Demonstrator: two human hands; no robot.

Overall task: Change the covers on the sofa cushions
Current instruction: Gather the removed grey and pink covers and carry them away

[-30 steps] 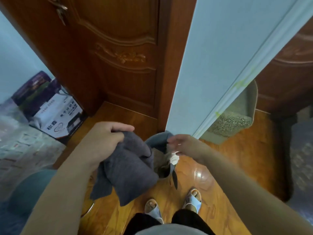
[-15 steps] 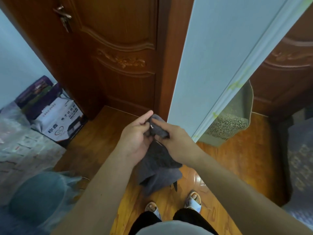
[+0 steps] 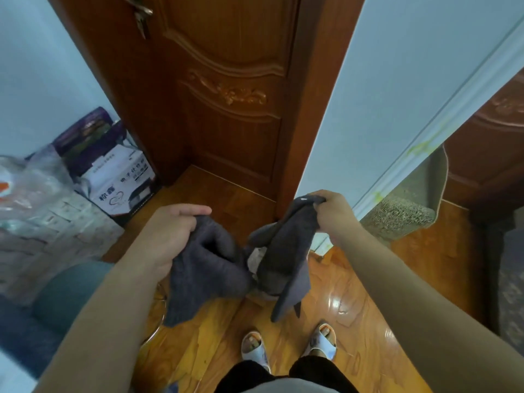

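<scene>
Grey cushion cover [image 3: 215,268] is hanging between left hand [image 3: 170,234] and right hand [image 3: 334,214], both fingers grasping it, seemingly spreading its opening.

setting: a home, where you stand in a hallway corner. evidence: carved wooden door [image 3: 226,89] with a metal handle [image 3: 140,15]; glossy wooden floor [image 3: 368,293]; pale blue wall [image 3: 397,80]; printed cardboard box [image 3: 122,185] beside plastic-wrapped bundles [image 3: 34,211]; your slippers [image 3: 255,347]; a scratching board [image 3: 405,205] leaning near a second door.
</scene>
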